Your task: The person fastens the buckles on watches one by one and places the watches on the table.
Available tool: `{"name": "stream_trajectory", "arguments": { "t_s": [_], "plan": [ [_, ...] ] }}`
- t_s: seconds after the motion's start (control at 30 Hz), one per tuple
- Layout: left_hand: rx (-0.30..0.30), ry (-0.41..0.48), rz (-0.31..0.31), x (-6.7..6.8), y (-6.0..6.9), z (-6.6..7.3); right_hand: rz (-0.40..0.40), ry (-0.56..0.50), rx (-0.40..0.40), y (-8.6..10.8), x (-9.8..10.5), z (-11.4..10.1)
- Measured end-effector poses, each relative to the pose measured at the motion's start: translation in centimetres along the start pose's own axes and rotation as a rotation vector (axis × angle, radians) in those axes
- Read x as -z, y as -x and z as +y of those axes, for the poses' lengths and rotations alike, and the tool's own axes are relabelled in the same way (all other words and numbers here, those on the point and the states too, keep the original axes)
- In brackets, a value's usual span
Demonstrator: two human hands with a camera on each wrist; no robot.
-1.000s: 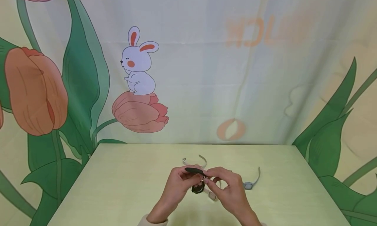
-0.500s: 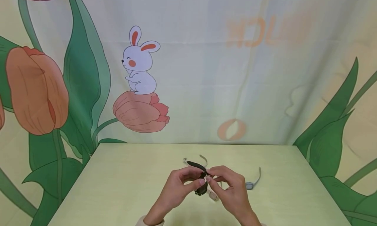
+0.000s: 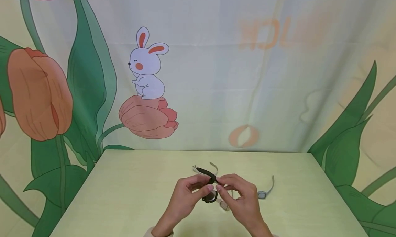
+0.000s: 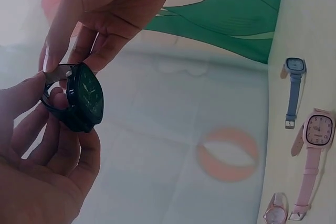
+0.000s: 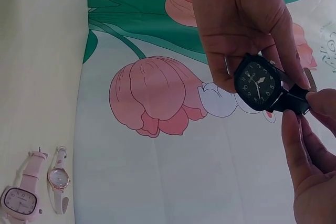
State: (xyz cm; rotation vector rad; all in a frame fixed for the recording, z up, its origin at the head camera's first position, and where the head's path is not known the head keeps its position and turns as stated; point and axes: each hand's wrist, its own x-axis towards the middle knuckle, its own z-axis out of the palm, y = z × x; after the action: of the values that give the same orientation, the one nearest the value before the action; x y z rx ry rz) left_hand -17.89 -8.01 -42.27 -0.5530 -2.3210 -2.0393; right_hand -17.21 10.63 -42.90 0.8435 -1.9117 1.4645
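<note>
Over the past second, the free end of the strap (image 3: 205,172) has come up clear of the left fingers, where it lay across them before, and the hands have shifted only slightly. The black watch (image 5: 257,83) is held above the table (image 3: 123,195) between the two hands, its case tilted and its dial showing in both wrist views. The left hand (image 3: 182,197) grips the watch, fingers curled behind it; the right hand (image 3: 245,195) pinches the strap between thumb and fingertips beside the case. The fingers cover much of that spot in shadow, so I cannot tell whether the buckle is fastened.

Just below the hands in the head view lies a pink watch (image 4: 318,129) with a squarish case. A small round watch (image 5: 59,178) lies farther back, partly hidden from the head camera. To the right of the right hand is a blue watch (image 3: 262,195). Behind the table hangs a backdrop (image 3: 201,92) printed with tulips and a white rabbit (image 3: 150,68).
</note>
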Motion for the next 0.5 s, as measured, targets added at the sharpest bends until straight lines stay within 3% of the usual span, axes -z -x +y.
{"name": "stream_trajectory", "arguments": {
  "t_s": [0.17, 0.5],
  "plan": [
    [-0.007, 0.009, 0.008, -0.03, 0.0, -0.07, 0.021, 0.0, -0.016, 0.13, -0.18, 0.16],
    [-0.008, 0.02, 0.084, -0.36, 0.02, -0.34, 0.044, 0.037, -0.037, 0.19, -0.32, 0.21]
  ]
}}
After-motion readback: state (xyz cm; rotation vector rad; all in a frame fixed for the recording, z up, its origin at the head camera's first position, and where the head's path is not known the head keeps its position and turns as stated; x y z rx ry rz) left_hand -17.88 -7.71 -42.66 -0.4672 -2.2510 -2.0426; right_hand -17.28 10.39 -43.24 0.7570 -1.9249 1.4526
